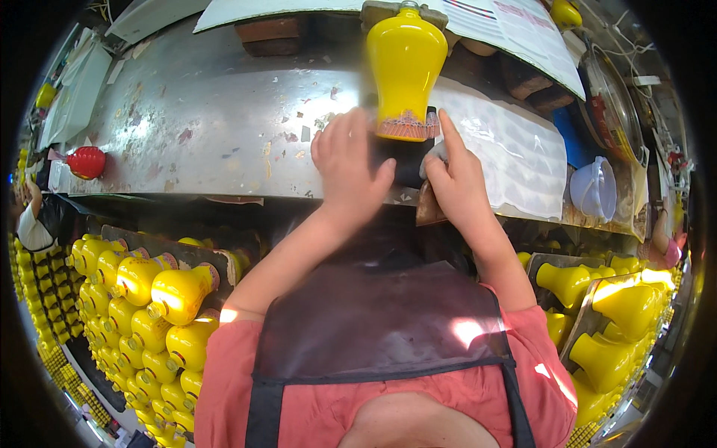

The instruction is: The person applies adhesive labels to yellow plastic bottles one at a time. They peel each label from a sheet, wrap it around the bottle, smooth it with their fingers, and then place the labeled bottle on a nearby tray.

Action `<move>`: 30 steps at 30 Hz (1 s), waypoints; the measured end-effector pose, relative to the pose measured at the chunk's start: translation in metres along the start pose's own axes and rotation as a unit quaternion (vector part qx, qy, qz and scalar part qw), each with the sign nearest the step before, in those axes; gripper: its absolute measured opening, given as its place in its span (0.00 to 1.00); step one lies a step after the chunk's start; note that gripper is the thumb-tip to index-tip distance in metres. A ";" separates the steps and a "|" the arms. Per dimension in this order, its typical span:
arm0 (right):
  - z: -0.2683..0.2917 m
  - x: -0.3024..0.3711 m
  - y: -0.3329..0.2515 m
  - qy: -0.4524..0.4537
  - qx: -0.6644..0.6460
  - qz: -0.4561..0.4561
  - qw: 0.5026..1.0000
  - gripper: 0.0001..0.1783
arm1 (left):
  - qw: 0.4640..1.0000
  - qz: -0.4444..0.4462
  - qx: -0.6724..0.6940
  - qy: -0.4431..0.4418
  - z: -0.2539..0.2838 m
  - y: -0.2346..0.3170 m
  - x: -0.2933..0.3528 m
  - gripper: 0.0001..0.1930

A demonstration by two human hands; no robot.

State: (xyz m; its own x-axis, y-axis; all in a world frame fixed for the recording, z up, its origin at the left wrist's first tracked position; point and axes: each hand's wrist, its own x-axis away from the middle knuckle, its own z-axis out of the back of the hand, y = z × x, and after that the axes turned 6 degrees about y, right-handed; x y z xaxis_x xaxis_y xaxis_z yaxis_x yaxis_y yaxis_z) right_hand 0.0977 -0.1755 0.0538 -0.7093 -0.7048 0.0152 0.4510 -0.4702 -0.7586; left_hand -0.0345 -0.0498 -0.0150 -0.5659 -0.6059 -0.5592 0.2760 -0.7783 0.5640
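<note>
A glossy yellow vase-shaped bottle (407,63) is in front of me, neck away from me. A red-and-blue patterned band (411,125) circles its near end. My left hand (349,160) is just left of that end, fingers stretched and slightly blurred; I cannot tell whether it touches the bottle. On the other side, my right hand (457,173) extends its index finger along the band's right edge. A pale grey, cloth-like piece (436,154) shows between its thumb and palm. A dark support (409,166) lies beneath the bottle's near end.
Paper sheets (508,153) cover the metal table (216,142) on the right, near a whitish bucket (594,188). A red round object (86,163) is at the far left. Yellow bottles (146,328) fill racks at left, more bottles (616,351) at right. Bricks (269,36) prop a board.
</note>
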 end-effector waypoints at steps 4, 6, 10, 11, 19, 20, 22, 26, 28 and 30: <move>-0.015 0.008 -0.005 -0.026 0.091 0.024 0.995 0.41 | 0.998 -0.049 -0.021 -0.035 0.001 0.003 0.000 0.40; -0.025 0.009 -0.003 -0.025 0.095 -0.006 0.995 0.42 | 0.999 -0.041 0.007 -0.035 -0.003 0.004 0.001 0.40; -0.021 0.000 0.004 -0.045 0.033 0.009 0.998 0.46 | 0.998 -0.040 0.038 -0.018 -0.008 0.005 0.001 0.41; -0.016 -0.003 0.005 -0.059 0.019 0.013 0.998 0.47 | 0.998 -0.040 0.038 -0.022 -0.008 0.005 0.001 0.41; -0.017 -0.012 -0.017 0.112 0.261 0.171 0.944 0.53 | 0.997 -0.034 0.049 -0.038 -0.001 0.005 0.000 0.42; -0.021 -0.015 -0.019 0.115 0.293 0.194 0.929 0.55 | 0.997 -0.034 0.051 -0.036 -0.001 0.006 0.000 0.42; -0.026 -0.019 -0.021 0.115 0.330 0.178 0.920 0.57 | 0.997 -0.028 0.059 -0.031 -0.002 0.007 0.000 0.42; -0.027 -0.025 -0.020 0.109 0.346 0.172 0.916 0.58 | 0.997 -0.025 0.065 -0.024 -0.001 0.009 0.000 0.42; -0.025 -0.025 -0.019 0.111 0.318 0.177 0.925 0.58 | 0.997 -0.018 0.070 -0.021 0.000 0.009 0.000 0.42; -0.024 -0.024 -0.018 0.104 0.287 0.168 0.937 0.57 | 0.997 -0.012 0.074 -0.018 0.001 0.009 0.000 0.42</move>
State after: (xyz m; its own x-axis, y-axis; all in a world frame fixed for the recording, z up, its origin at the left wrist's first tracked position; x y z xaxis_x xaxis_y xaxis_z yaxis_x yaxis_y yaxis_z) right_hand 0.0935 -0.1371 0.0514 -0.5375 -0.7743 -0.3339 0.8432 -0.4901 -0.2207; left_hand -0.0331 -0.0564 -0.0096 -0.5990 -0.5791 -0.5530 0.1453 -0.7578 0.6361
